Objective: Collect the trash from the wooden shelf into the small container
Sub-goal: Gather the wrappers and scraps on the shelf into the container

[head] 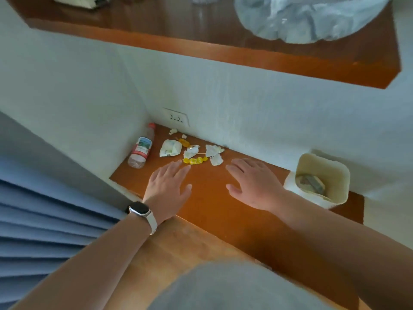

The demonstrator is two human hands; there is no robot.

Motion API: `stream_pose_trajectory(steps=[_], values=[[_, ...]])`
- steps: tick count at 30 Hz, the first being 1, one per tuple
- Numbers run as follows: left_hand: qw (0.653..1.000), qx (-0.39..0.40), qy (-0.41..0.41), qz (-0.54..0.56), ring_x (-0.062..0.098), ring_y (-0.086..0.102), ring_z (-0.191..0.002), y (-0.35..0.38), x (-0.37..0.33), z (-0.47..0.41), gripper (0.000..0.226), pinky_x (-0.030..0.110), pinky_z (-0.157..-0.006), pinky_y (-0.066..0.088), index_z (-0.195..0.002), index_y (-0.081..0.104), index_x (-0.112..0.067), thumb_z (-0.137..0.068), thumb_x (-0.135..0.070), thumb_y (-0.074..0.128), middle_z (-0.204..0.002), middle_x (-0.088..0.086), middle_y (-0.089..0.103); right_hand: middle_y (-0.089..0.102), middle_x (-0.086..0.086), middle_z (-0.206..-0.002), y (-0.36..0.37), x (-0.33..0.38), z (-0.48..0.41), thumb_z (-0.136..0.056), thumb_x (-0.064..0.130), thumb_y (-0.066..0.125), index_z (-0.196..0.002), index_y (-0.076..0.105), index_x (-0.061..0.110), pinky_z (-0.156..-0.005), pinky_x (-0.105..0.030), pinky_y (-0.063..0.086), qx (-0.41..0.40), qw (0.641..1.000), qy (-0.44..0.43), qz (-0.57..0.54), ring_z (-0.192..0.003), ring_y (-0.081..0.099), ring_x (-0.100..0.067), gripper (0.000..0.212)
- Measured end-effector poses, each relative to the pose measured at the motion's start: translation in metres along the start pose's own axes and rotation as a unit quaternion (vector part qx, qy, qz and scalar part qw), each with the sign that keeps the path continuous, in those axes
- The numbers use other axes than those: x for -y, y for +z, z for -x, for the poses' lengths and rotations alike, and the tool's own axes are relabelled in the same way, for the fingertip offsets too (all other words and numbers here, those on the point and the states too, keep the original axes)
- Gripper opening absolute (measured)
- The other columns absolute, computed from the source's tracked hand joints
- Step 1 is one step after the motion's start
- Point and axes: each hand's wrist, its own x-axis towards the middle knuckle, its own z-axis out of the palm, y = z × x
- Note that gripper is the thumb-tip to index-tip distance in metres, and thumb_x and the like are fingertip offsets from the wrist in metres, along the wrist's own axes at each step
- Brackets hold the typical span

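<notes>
A wooden shelf runs along a white wall. Near its back left corner lies a heap of trash: a white crumpled wrapper, torn paper scraps, a yellow candy wrapper and an empty plastic bottle on its side against the left wall. A small cream container stands at the shelf's right end with some rubbish inside. My left hand, with a watch on the wrist, hovers flat and empty just in front of the yellow wrapper. My right hand is spread and empty, right of the scraps.
An upper wooden shelf hangs overhead with a clear plastic bag and a white object on it. A wall socket sits behind the trash. Blue curtain folds fill the lower left.
</notes>
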Motion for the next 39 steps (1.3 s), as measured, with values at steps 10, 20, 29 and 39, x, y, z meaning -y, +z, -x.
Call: stream_pose_trajectory(steps=[10, 20, 29, 39], values=[[1.0, 0.012, -0.011, -0.016, 0.024, 0.021, -0.148, 0.003, 0.144, 0.048, 0.055, 0.047, -0.118, 0.02, -0.148, 0.028, -0.034, -0.098, -0.054, 0.036, -0.161, -0.002, 0.024, 0.036, -0.002, -0.152, 0.01, 0.124, -0.055, -0.097, 0.051, 0.035, -0.143, 0.037, 0.021, -0.112, -0.04, 0.03, 0.029, 0.999, 0.005, 0.023, -0.139, 0.033, -0.021, 0.054], [1.0, 0.01, 0.015, 0.002, 0.024, 0.025, -0.146, 0.015, 0.189, 0.032, 0.056, 0.047, -0.116, 0.024, -0.149, 0.028, -0.032, -0.098, -0.053, 0.038, -0.16, -0.001, 0.027, 0.035, -0.003, -0.152, 0.016, 0.158, -0.076, -0.098, 0.051, 0.034, -0.144, 0.035, 0.02, -0.111, -0.04, 0.03, 0.062, 0.996, 0.037, 0.049, -0.14, 0.032, -0.023, 0.055], [0.999, 0.04, 0.022, 0.003, 0.025, 0.033, -0.143, 0.03, 0.19, -0.008, 0.055, 0.048, -0.112, 0.032, -0.147, 0.032, -0.03, -0.097, -0.05, 0.043, -0.157, 0.0, 0.033, 0.041, -0.002, -0.146, 0.045, 0.136, -0.122, -0.097, 0.052, 0.035, -0.139, 0.038, 0.021, -0.109, -0.041, 0.033, 0.079, 0.996, 0.037, 0.032, -0.137, 0.035, -0.023, 0.053], [0.996, 0.076, 0.04, -0.038, 0.025, 0.031, -0.144, 0.036, 0.174, -0.08, 0.054, 0.047, -0.113, 0.031, -0.148, 0.032, -0.029, -0.099, -0.047, 0.044, -0.157, 0.0, 0.032, 0.051, -0.004, -0.139, 0.074, 0.088, -0.174, -0.092, 0.048, 0.046, -0.134, 0.048, 0.019, -0.103, -0.042, 0.04, 0.049, 0.997, 0.053, -0.011, -0.129, 0.046, -0.024, 0.05]])
